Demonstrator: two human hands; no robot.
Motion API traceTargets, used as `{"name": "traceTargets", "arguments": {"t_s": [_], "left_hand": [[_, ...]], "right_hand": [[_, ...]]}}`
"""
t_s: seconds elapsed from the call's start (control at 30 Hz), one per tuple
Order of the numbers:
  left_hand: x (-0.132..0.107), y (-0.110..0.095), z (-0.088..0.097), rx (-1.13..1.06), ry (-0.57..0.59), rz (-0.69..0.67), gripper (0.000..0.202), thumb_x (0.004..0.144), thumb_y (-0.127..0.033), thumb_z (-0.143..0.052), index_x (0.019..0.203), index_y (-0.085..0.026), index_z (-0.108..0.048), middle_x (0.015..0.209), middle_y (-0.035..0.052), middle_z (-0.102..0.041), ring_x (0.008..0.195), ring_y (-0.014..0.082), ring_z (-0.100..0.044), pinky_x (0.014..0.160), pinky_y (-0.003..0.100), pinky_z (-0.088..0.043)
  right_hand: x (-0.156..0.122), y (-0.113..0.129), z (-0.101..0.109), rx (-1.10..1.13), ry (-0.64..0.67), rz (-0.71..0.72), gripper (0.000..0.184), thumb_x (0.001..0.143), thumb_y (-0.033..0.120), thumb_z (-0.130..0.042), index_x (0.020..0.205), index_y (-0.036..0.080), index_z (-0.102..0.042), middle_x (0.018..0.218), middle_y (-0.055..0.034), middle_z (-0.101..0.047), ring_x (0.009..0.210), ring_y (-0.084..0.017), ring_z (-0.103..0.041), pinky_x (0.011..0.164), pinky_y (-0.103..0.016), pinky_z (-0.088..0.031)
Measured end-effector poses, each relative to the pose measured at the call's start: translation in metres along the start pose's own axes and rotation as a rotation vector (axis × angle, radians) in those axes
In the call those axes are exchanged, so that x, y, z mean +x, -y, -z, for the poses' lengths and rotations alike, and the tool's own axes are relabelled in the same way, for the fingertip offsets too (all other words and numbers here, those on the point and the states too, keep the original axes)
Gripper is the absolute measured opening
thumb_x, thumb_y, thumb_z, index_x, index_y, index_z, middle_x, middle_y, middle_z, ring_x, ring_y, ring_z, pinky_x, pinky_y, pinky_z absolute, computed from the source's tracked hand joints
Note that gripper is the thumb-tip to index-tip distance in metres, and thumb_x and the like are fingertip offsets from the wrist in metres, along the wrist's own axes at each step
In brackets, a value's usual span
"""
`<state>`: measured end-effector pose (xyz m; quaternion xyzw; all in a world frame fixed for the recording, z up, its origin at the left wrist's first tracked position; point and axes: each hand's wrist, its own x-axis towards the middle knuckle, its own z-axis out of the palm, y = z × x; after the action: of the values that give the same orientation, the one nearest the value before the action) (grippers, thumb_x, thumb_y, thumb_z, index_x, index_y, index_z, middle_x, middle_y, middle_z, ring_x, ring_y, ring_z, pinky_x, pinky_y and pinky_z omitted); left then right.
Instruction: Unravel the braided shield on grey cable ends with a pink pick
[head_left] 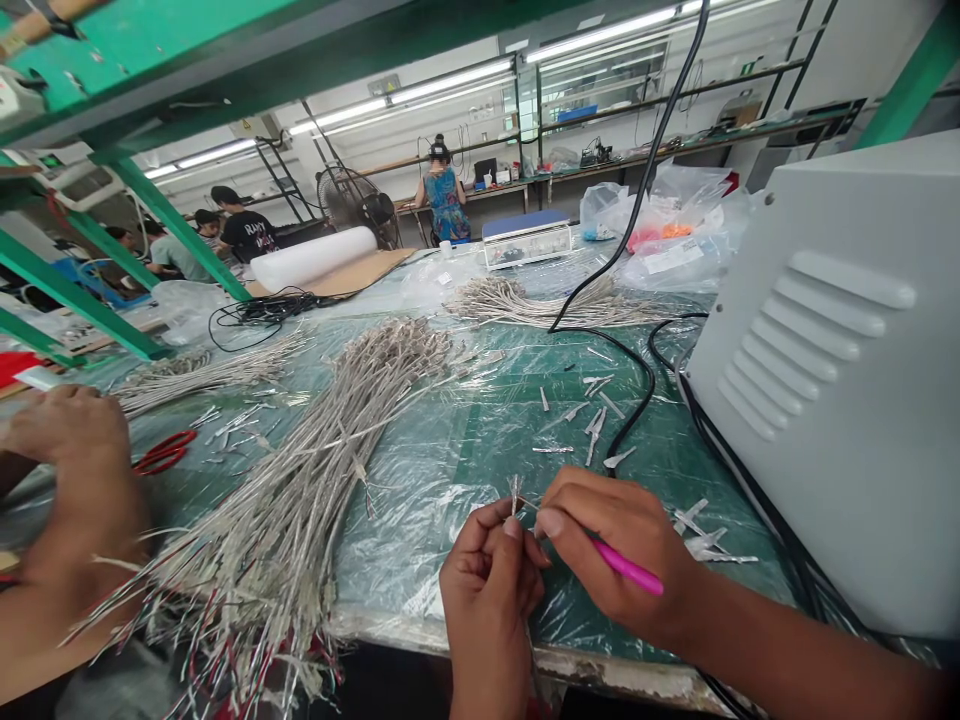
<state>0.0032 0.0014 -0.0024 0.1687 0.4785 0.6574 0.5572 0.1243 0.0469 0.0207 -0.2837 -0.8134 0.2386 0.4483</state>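
Note:
Near the table's front edge, my left hand (pixel 491 590) pinches a thin cable upright between thumb and index finger. The cable's frayed, silvery end (pixel 514 488) sticks up above the fingertips. My right hand (pixel 622 555), just to the right, is closed around a pink-handled pick (pixel 630 568). The pick's thin metal tip points left at the cable end; whether it touches cannot be made out. A large bundle of grey cables (pixel 322 430) lies to the left of my hands, with stripped ends and coloured wires hanging over the front edge.
Shielding scraps (pixel 596 430) litter the plastic-covered green table (pixel 420 500). A grey vented machine (pixel 832 400) stands at right, with black cords (pixel 637 400) beside it. Red-handled scissors (pixel 163 453) lie near another person's hand (pixel 71 425) at left. More cables (pixel 555 303) lie behind.

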Motion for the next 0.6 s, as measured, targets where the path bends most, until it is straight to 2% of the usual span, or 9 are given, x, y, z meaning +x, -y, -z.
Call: {"name": "traceTargets", "arguments": {"t_s": [0.2,0.27,0.37,0.47,0.6], "left_hand": [[-0.001,0.001,-0.0003,0.033,0.013,-0.024,0.03,0.072,-0.035,-0.08,0.09,-0.016,-0.066,0.056,-0.0031,-0.058,0.041,0.003,-0.04,0.045,0.014,-0.03],[-0.0016,-0.0001,-0.0013,0.049,0.023,-0.048,0.029,0.074,-0.036,-0.078,0.091,-0.015,-0.066,0.055,-0.0021,-0.059,0.041,0.003,-0.038,0.044,0.014,-0.029],[-0.0022,-0.0021,-0.0021,0.059,0.025,-0.096,0.028,0.076,-0.033,-0.076,0.094,-0.015,-0.067,0.055,-0.0014,-0.06,0.04,0.0026,-0.033,0.043,0.014,-0.028],[-0.0027,-0.0027,-0.0018,0.056,0.029,-0.109,0.025,0.077,-0.032,-0.075,0.093,-0.015,-0.066,0.054,-0.0011,-0.06,0.04,0.0028,-0.031,0.042,0.014,-0.027],[-0.0034,-0.0016,-0.0013,0.046,0.016,-0.089,0.027,0.076,-0.033,-0.075,0.093,-0.015,-0.066,0.053,-0.0012,-0.059,0.039,0.0027,-0.03,0.042,0.014,-0.025]], "right_hand": [[-0.0005,-0.0018,-0.0031,-0.2,0.02,0.034,0.032,0.099,0.017,-0.041,0.069,0.017,-0.053,0.07,-0.0034,-0.054,0.065,-0.014,-0.051,0.063,-0.028,-0.041],[0.0008,-0.004,-0.003,-0.284,0.011,-0.005,0.032,0.099,0.019,-0.041,0.07,0.018,-0.051,0.071,-0.0029,-0.052,0.065,-0.014,-0.05,0.063,-0.028,-0.04],[0.0038,-0.0079,-0.0012,-0.335,-0.058,-0.142,0.033,0.1,0.023,-0.041,0.068,0.019,-0.046,0.068,-0.0003,-0.046,0.059,-0.013,-0.045,0.058,-0.027,-0.037],[0.0055,-0.0078,0.0021,-0.237,-0.109,-0.225,0.036,0.099,0.023,-0.042,0.063,0.021,-0.04,0.064,0.0016,-0.042,0.055,-0.012,-0.041,0.054,-0.026,-0.036],[0.0035,-0.0002,0.0056,0.011,-0.108,-0.043,0.029,0.097,0.017,-0.042,0.071,0.018,-0.053,0.067,-0.0015,-0.053,0.06,-0.013,-0.05,0.058,-0.027,-0.041]]}}
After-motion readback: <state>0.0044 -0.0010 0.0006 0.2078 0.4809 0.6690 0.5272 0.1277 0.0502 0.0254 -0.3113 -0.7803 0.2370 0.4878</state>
